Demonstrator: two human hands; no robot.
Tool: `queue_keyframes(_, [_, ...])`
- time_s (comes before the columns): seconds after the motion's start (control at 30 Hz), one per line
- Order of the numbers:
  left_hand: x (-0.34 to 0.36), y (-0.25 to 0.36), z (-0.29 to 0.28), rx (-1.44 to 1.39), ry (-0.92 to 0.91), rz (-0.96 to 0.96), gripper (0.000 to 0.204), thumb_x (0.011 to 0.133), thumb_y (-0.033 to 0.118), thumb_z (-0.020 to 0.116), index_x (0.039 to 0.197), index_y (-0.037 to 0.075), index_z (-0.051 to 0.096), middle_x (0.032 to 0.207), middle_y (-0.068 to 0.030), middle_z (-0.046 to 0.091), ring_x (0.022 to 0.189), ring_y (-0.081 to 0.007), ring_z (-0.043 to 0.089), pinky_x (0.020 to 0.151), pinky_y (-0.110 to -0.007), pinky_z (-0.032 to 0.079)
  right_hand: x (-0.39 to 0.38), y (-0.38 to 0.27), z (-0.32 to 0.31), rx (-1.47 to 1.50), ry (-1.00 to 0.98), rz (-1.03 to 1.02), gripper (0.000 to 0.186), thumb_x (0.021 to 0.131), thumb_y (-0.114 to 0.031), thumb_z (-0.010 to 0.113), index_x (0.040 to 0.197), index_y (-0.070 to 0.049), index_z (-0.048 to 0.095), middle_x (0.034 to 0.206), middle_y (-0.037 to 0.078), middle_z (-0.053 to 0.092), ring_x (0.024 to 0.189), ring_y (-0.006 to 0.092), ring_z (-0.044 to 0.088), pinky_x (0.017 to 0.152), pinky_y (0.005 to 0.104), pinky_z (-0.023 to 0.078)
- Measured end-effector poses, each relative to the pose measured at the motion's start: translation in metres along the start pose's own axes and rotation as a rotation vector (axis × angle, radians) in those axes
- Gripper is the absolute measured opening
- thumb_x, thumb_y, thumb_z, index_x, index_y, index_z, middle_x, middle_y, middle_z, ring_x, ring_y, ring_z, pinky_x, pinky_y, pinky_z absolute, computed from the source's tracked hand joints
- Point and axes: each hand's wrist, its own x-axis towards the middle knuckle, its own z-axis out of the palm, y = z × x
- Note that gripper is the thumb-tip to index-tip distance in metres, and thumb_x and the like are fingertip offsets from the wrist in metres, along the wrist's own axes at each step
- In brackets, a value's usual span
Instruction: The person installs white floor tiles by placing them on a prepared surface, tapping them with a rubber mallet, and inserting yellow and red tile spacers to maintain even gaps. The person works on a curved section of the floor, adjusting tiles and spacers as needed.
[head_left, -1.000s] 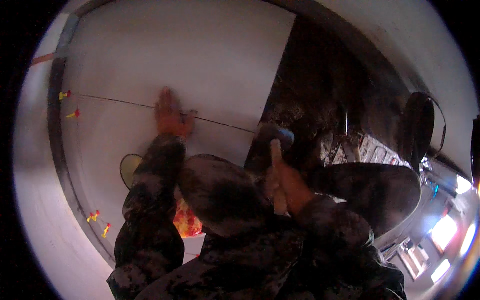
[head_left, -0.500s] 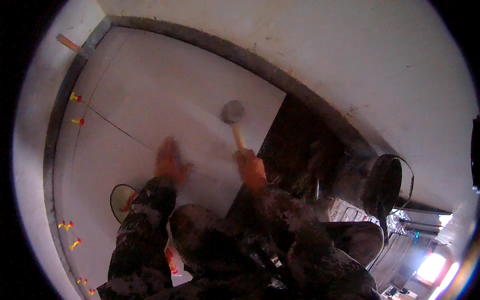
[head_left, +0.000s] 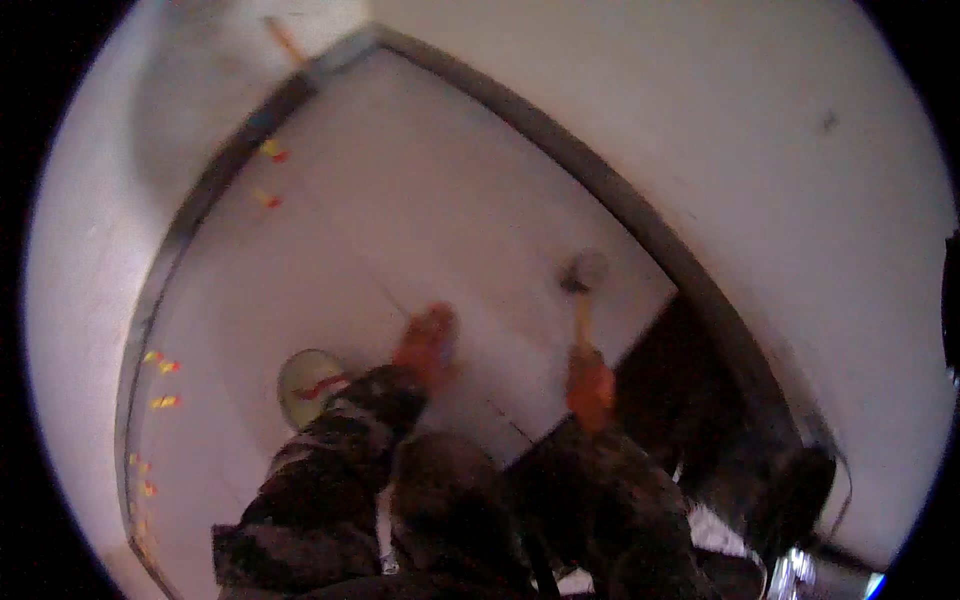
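On the large white floor tile (head_left: 420,230), the left hand (head_left: 428,340) lies flat and open, palm down, gripping nothing. Right hand (head_left: 590,385) is closed around the handle of 1 mallet (head_left: 584,275), head touching the tile near the dark edge strip (head_left: 640,220).

Large floor tiles (head_left: 440,210) look smooth, matt white (ceramic, seemingly); the mallet (head_left: 584,272) has a wooden handle and rubbery grey head.

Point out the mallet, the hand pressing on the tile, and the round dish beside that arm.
mallet (head_left: 585,270), head view, on its rounded pale head.
left hand (head_left: 428,335), head view, on the back of the hand.
round dish (head_left: 305,385), head view, on its pale inside.
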Motion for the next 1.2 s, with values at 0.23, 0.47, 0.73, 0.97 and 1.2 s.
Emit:
queue_keyframes(0.23, [-0.012, 0.013, 0.017, -0.064, 0.084, 0.142, 0.093, 0.090, 0.053, 0.062, 0.159, 0.006, 0.022, 0.167, -0.0172, 0.017, 0.155, -0.0344, 0.015, 0.124, -0.052, 0.015, -0.030, 0.002, -0.020, 0.240, 0.261, -0.109, 0.038, 0.103, -0.033, 0.056, 0.098, 0.005, 0.059, 0.081, 0.029, 0.066, 0.073, 0.0482, 0.065, 0.063, 0.0544, 0.052])
queue_keyframes(0.47, [-0.017, 0.035, 0.014, -0.009, 0.071, 0.140, 0.091, 0.092, 0.056, 0.058, 0.160, 0.007, 0.022, 0.168, -0.0149, 0.016, 0.156, -0.0321, 0.013, 0.125, -0.051, 0.014, 0.002, 0.027, -0.034, 0.566, -0.104, 0.091, 0.042, 0.104, -0.034, 0.053, 0.097, 0.007, 0.059, 0.078, 0.027, 0.062, 0.063, 0.0442, 0.061, 0.060, 0.0522, 0.048])
queue_keyframes(0.73, [-0.016, 0.035, 0.015, -0.046, 0.059, 0.094, 0.088, 0.095, 0.056, 0.053, 0.160, 0.007, 0.020, 0.169, -0.0132, 0.013, 0.156, -0.0295, 0.012, 0.126, -0.050, 0.011, 0.042, 0.021, -0.040, 0.625, -0.091, -0.021, 0.046, 0.106, -0.040, 0.047, 0.098, 0.004, 0.058, 0.070, 0.011, 0.056, 0.060, 0.0228, 0.057, 0.055, 0.0452, 0.046])
queue_keyframes(0.97, [-0.019, 0.030, 0.012, -0.082, 0.024, 0.034, 0.084, 0.096, 0.052, 0.055, 0.159, 0.008, 0.022, 0.168, -0.0134, 0.017, 0.155, -0.0307, 0.016, 0.126, -0.049, 0.013, 0.123, -0.073, -0.047, 0.594, 0.334, -0.211, 0.045, 0.106, -0.037, 0.048, 0.100, 0.006, 0.059, 0.078, 0.019, 0.064, 0.067, 0.0338, 0.065, 0.057, 0.0422, 0.047])
queue_keyframes(1.2, [-0.036, 0.024, 0.018, -0.081, 0.116, 0.091, 0.084, 0.095, 0.053, 0.058, 0.157, 0.006, 0.027, 0.167, -0.0141, 0.019, 0.154, -0.0314, 0.018, 0.125, -0.050, 0.016, 0.148, -0.069, -0.051, 0.298, -0.116, -0.148, 0.042, 0.105, -0.033, 0.051, 0.112, 0.008, 0.058, 0.091, 0.023, 0.067, 0.084, 0.0384, 0.067, 0.076, 0.0431, 0.055])
